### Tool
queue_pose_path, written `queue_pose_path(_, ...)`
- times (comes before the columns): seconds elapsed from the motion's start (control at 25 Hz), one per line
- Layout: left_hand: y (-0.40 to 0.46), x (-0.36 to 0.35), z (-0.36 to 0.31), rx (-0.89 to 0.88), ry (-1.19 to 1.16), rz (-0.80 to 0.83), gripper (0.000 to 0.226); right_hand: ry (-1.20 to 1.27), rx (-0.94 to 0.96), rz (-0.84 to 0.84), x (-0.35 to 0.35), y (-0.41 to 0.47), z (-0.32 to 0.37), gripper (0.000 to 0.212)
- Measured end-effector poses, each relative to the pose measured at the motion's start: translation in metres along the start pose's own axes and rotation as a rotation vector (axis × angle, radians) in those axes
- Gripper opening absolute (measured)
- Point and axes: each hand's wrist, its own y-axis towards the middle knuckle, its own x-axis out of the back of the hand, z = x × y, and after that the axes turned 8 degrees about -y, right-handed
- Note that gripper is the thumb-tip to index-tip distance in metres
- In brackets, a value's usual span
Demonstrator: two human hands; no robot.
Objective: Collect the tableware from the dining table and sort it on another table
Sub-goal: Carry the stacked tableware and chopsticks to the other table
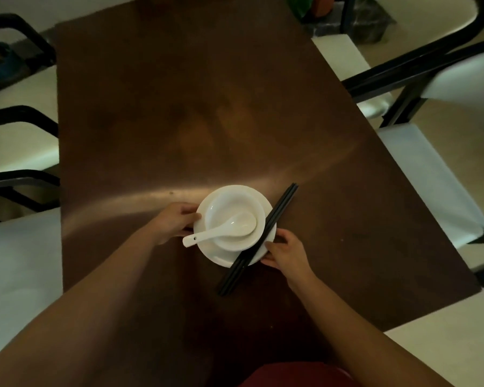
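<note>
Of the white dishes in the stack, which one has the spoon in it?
The bowl on top: the spoon lies inside it, handle over its rim. The plate beneath carries the bowl and the black chopsticks.

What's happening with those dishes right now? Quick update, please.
Left hand and right hand grip plate rim. Bowl with spoon on plate; chopsticks across. Nothing blocking.

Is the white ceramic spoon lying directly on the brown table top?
No, the white ceramic spoon rests inside the white bowl stacked on the white plate, its handle sticking out over the rim toward the left hand.
</note>
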Motion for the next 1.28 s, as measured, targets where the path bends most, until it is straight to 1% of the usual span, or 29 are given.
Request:
queue_pose_path(0.16,-0.002,-0.015,0.001,0.002,-0.071,-0.026,0.029,0.029,-0.004,-0.030,0.012,0.002,0.005,0.026)
queue_pose_path(0.4,-0.010,-0.048,-0.011,-0.004,-0.129,0.019,0.029,0.031,0.002,-0.022,0.056,-0.014,0.010,0.025)
queue_pose_path(0.6,-0.025,-0.097,-0.040,-0.025,-0.130,0.086,0.030,0.052,0.010,-0.097,0.107,-0.043,0.012,0.028)
queue_pose_path(0.72,-0.037,-0.139,-0.064,-0.058,-0.085,0.133,0.033,0.062,0.035,-0.163,0.150,-0.067,0.013,0.028)
queue_pose_path(0.84,-0.054,-0.192,-0.091,-0.087,-0.037,0.201,0.038,0.087,0.064,-0.241,0.204,-0.098,0.011,0.029)
queue_pose_path(1.0,-0.081,-0.276,-0.119,-0.122,-0.050,0.307,0.033,0.126,0.130,-0.326,0.286,-0.146,-0.003,0.024)
queue_pose_path(1.12,-0.105,-0.355,-0.130,-0.162,-0.047,0.395,0.025,0.126,0.154,-0.400,0.354,-0.188,-0.025,0.021)
queue_pose_path(1.28,-0.133,-0.465,-0.133,-0.177,-0.043,0.445,0.023,0.155,0.150,-0.468,0.447,-0.239,-0.059,0.023)
